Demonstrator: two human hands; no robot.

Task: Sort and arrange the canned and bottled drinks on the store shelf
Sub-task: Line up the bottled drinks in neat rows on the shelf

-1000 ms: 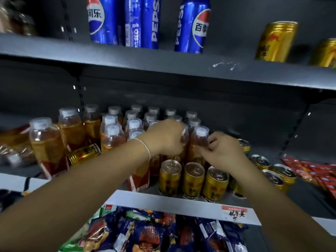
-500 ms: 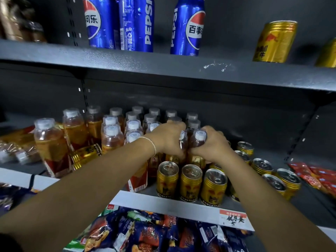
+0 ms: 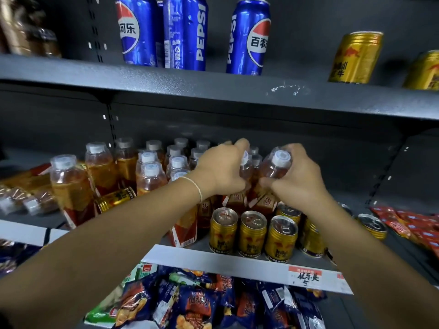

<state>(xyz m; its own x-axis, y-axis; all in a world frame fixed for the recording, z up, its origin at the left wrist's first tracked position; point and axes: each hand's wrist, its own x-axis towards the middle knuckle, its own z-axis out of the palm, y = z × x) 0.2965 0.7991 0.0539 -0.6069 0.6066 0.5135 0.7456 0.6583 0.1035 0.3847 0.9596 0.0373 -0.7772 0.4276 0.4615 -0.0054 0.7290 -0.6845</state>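
Hands higher than half second ago, right bottle (image 3: 273, 169) cap now exposed. Our left hand (image 3: 221, 169) clamps left bottle (image 3: 246, 168) neck, right hand (image 3: 294, 179) clamps right bottle, tilted. Both at middle shelf (image 3: 213, 257) behind gold cans (image 3: 253, 231); high grip clears cans, we judge.

Clear plastic, smooth and glossy, that was the tea bottle (image 3: 270, 170) my right hand (image 3: 294, 181) gripped, and the neighbour bottle (image 3: 246, 169) in my left hand (image 3: 221, 172) looked the same, both with matt white plastic caps. The gold cans (image 3: 253, 233) were shiny metal with bright bare lids. The Pepsi cans (image 3: 248, 36) gleamed too, blue lacquered metal. The upper shelf (image 3: 213, 84) was matt grey painted metal, scuffed in one patch. The snack packets (image 3: 194, 305) were crinkly glossy film, the price label (image 3: 306, 276) plain paper.
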